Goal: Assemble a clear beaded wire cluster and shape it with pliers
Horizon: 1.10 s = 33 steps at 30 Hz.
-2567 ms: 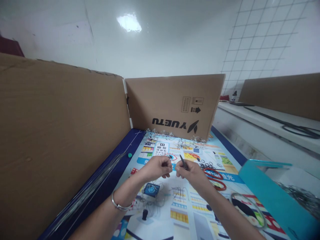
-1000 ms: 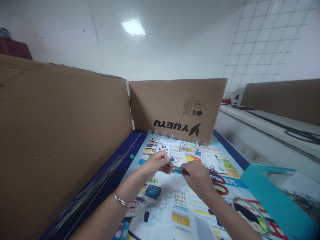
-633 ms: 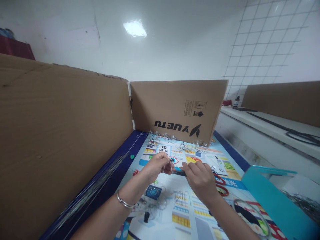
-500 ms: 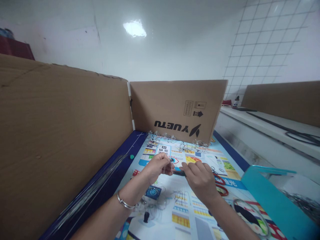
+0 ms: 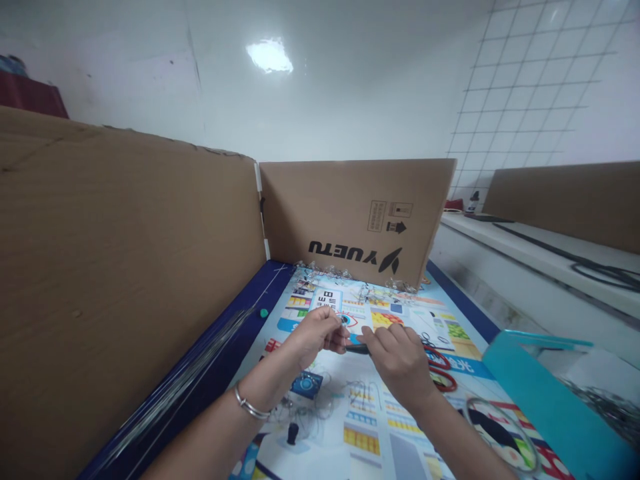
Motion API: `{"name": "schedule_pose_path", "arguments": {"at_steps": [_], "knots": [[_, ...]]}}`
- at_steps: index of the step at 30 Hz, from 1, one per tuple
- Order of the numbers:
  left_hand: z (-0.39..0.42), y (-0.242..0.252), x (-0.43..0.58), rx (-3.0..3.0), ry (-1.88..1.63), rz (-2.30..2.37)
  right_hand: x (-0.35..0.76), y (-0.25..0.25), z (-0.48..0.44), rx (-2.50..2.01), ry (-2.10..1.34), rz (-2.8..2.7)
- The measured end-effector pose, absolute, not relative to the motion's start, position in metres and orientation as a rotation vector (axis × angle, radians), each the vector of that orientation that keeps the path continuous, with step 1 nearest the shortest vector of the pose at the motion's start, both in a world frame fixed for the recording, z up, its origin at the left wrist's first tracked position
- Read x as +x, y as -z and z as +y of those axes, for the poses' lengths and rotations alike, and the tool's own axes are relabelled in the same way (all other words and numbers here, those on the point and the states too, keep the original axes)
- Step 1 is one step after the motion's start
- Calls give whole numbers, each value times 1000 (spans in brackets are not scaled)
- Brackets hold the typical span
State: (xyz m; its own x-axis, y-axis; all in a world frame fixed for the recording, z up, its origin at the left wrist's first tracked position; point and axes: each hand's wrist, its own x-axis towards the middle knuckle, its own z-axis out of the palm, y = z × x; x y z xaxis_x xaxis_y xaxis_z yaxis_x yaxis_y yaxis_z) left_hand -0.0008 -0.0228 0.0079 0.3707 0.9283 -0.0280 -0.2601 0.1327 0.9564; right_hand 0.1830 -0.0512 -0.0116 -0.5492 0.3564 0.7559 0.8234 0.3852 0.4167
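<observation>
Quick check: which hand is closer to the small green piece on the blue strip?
Left. The left hand is to the right of the small green piece, not touching it; the right hand, gripping a dark tool, is farther right.

A silver bangle [image 5: 249,407] circles the left wrist [image 5: 265,387].

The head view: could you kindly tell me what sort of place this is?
Probably a small handcraft workspace: the right hand holds a slim dark tool, straight wire-like strands lie along the left side, and the turquoise box holds a tangle of wiry pieces.
</observation>
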Motion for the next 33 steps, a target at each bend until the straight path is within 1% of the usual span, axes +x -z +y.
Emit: {"name": "schedule_pose_path", "arguments": {"at_steps": [6, 11, 15, 22, 26, 30, 33], "knots": [[-23, -10, -1, 1118, -987, 806, 184, 17, -49, -1053, 1066, -2098], [-25, -15, -3, 1195, -1000, 838, 183, 22, -47, -1109, 982, -2152], [-26, -19, -5, 1317, -982, 845, 181, 21, -44, -1171, 831, -2251], [-31, -25, -11, 1570, -901, 818, 179, 8, -50, -1439, 443, -2436], [-34, -24, -10, 1681, -871, 820, 182, 3, -54, -1504, 260, -2498], [-37, -25, -9, 1723, -844, 834, 185, 2, -54, -1489, 165, -2536], [-35, -26, -11, 1718, -830, 863, 185, 1, -54, -1474, 184, -2527]]}}
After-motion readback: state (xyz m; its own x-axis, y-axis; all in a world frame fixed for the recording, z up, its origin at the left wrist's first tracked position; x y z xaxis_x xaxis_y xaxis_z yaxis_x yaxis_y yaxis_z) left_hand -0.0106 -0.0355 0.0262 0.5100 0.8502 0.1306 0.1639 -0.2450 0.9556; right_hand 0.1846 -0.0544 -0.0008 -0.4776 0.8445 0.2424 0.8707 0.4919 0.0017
